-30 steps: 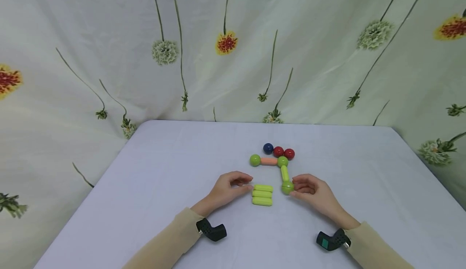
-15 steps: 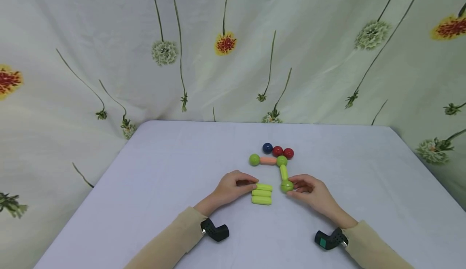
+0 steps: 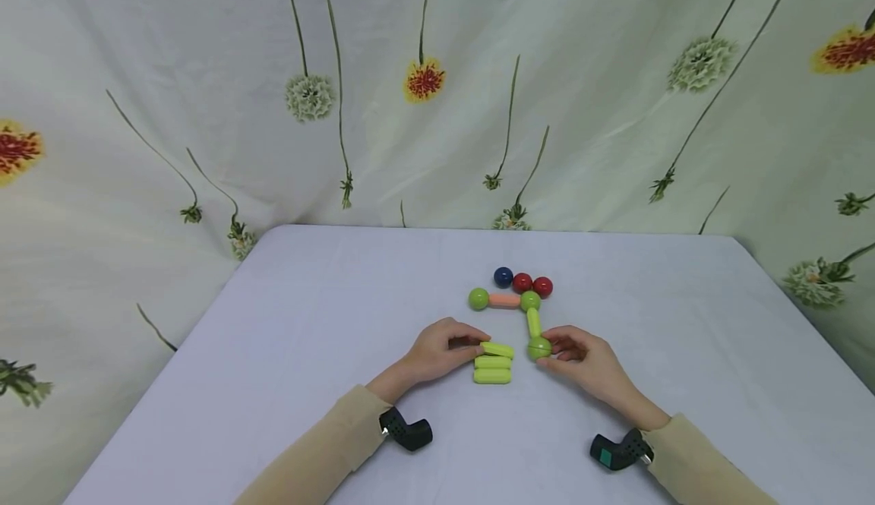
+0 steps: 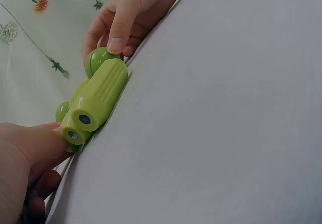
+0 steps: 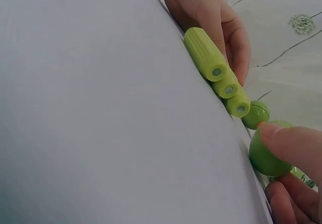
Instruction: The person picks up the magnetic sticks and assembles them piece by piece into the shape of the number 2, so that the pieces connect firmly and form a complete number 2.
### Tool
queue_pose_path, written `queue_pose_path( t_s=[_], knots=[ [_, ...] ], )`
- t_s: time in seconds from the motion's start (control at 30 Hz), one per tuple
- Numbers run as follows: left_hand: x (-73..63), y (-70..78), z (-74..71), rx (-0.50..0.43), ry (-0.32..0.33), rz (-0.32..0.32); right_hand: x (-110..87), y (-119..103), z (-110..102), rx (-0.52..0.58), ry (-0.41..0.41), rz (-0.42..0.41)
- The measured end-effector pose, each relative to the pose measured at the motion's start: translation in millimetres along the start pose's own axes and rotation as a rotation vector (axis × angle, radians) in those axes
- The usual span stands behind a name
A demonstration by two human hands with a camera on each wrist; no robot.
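My left hand pinches the left end of the farthest yellow-green rod between thumb and fingers. That rod slants slightly; two matching rods lie side by side just nearer to me. Grey discs show in the rod ends in the right wrist view. My right hand holds a green ball with thumb and fingertips. From this ball a yellow-green rod runs to a second green ball, where an orange rod leads left to a third green ball.
Behind the joined pieces sit a dark blue ball and two red balls in a row. All of it stands on a white-covered table, with a flower-printed cloth hanging behind.
My left hand has moved right onto the farthest loose rod and gripped its left end; the rod has turned slightly away from the other two. My right hand stays at the green ball.
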State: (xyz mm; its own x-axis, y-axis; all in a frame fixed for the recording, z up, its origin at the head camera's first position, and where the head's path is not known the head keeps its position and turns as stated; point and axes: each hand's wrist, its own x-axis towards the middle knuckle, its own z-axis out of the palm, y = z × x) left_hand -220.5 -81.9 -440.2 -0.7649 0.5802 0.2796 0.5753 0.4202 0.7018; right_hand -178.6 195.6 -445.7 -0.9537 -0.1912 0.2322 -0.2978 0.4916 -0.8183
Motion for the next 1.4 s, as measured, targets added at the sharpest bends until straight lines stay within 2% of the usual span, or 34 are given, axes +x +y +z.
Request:
queue_pose_path(
  t_s=[0.23, 0.5, 0.73, 0.83, 1.07, 1.4],
  knots=[
    [2.2, -0.8, 1.2, -0.011, 0.017, -0.007, 0.1, -1, 0, -0.019, 0.007, -0.004],
    [4.5, -2.2, 3.2, -0.125, 0.041, -0.053, -0.5, -1, -1, -0.031, 0.007, 0.0],
    [5.8, 3.4, 7.3, -0.219, 0.057, -0.071, -0.8, 0, -1, -0.025, 0.013, -0.003],
    [5.4, 9.0, 7.8, -0.221, 0.06, -0.08, -0.9, 0, -1, -0.019, 0.014, -0.002],
    [0.2, 43.6, -4.9, -0.216, 0.044, -0.064, -0.9, -2, -1, -0.015, 0.015, -0.01],
    [-0.5, 50.0, -3.7, -0.188, 0.038, -0.069, -1.2, -3, 0, -0.018, 0.017, -0.002]
  ],
)
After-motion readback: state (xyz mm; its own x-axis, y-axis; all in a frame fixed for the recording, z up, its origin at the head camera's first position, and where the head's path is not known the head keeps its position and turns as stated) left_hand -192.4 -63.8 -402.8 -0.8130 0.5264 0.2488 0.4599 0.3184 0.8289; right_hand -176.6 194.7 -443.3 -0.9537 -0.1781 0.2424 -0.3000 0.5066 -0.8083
